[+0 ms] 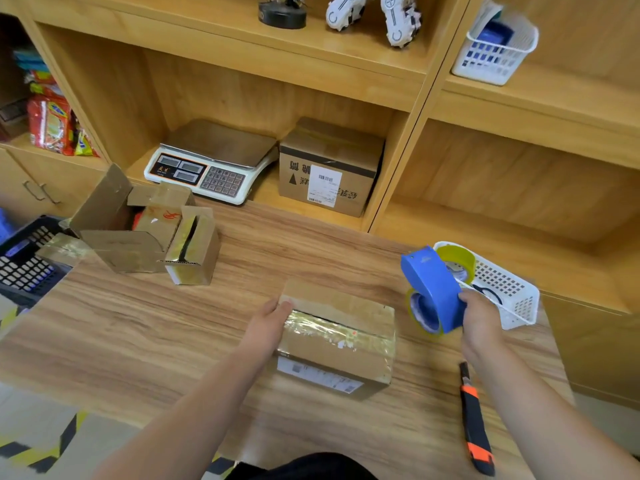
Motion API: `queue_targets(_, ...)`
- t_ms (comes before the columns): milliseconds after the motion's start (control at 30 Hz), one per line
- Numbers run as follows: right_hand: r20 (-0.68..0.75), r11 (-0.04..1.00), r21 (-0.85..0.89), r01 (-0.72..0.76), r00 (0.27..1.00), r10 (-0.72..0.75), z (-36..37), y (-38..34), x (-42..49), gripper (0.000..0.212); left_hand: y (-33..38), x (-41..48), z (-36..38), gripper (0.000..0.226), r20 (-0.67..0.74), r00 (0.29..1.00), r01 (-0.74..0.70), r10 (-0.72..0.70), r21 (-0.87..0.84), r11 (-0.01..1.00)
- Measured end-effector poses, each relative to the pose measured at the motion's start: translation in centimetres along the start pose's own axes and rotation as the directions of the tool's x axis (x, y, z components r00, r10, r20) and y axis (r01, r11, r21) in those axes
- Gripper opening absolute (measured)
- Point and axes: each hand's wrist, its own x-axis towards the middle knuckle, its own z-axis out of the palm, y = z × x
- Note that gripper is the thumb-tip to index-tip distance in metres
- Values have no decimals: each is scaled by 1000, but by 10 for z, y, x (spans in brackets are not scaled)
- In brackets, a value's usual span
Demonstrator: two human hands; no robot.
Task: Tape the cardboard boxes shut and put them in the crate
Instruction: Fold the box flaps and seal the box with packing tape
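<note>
A cardboard box [341, 344] lies on the wooden table in front of me, its top flaps down with old shiny tape along the seam. My left hand [268, 323] rests flat against the box's left side, fingers straight. My right hand [479, 318] grips a blue tape dispenser [433, 292] with a yellowish roll, held in the air to the right of the box. A large open box [121, 226] and a small box [194, 251] with a gaping seam stand at the table's left. A dark crate [24, 261] sits past the table's left edge.
A black and orange utility knife [476, 424] lies near the table's front right. A white basket [502, 285] holding a tape roll stands behind my right hand. On the shelf behind are a scale [211, 164] and a labelled box [329, 168].
</note>
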Motion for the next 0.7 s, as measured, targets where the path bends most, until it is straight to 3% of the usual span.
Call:
queue_targets(167,204,977,212,8,978,-52,12,-29,-25,21,0,4,2,57,18,1000,17,-18,50,999)
queue_targets(267,362,966,253,-43,930,-53,20,-36,-39,36,0,4,2,54,14,1000,23,-24,42,999)
queue_targets(433,515,982,164,-98,857,0,38,-34,-63,28,3,6,1,56,18,999,40,-42,67,997)
queue_targets(700,529,999,-2,53,847,-44,54,-22,-80,25,6,1,-4,54,54,997,40,-48,134,990)
